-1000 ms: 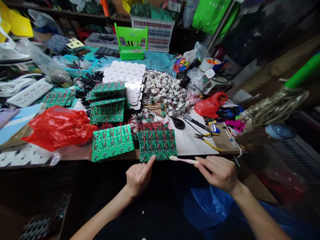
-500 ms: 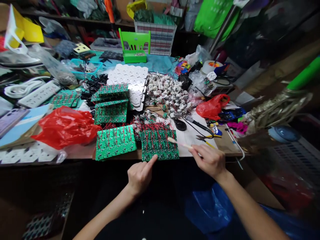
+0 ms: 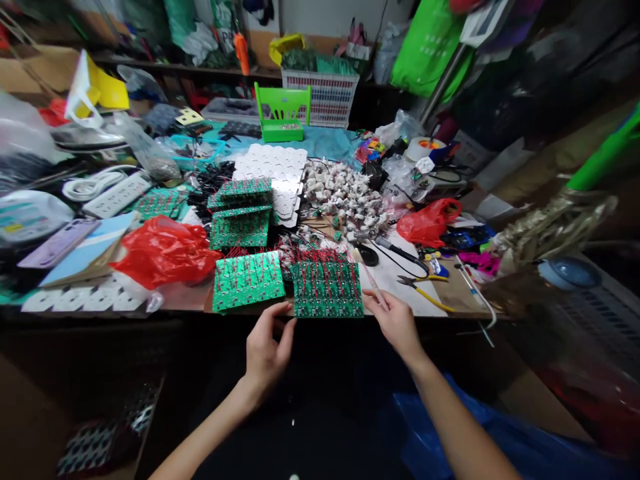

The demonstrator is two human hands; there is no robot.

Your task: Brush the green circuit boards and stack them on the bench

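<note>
Two green circuit-board panels with red wires lie at the table's near edge, one on the left [image 3: 249, 281] and one on the right [image 3: 327, 289]. My left hand [image 3: 265, 350] hangs just below the gap between them, fingers apart and curled, thumb and forefinger near the right panel's lower left corner, holding nothing. My right hand [image 3: 395, 322] sits at the right panel's lower right corner, closed on a pale toothbrush [image 3: 367, 272] whose head points away over the table beside the panel.
A stack of more green panels [image 3: 240, 210], white perforated sheets [image 3: 275, 167], a heap of small white parts [image 3: 345, 193], two red plastic bags [image 3: 165, 250], a soldering iron [image 3: 400, 252], yellow-handled cutters [image 3: 425, 288], a power strip [image 3: 117, 193] and a green tray [image 3: 283, 113] crowd the table.
My left hand has unfolded from a pointing finger to spread fingers. My right hand has moved left to the panel's corner, swinging the toothbrush from lying across the panel to pointing away.
</note>
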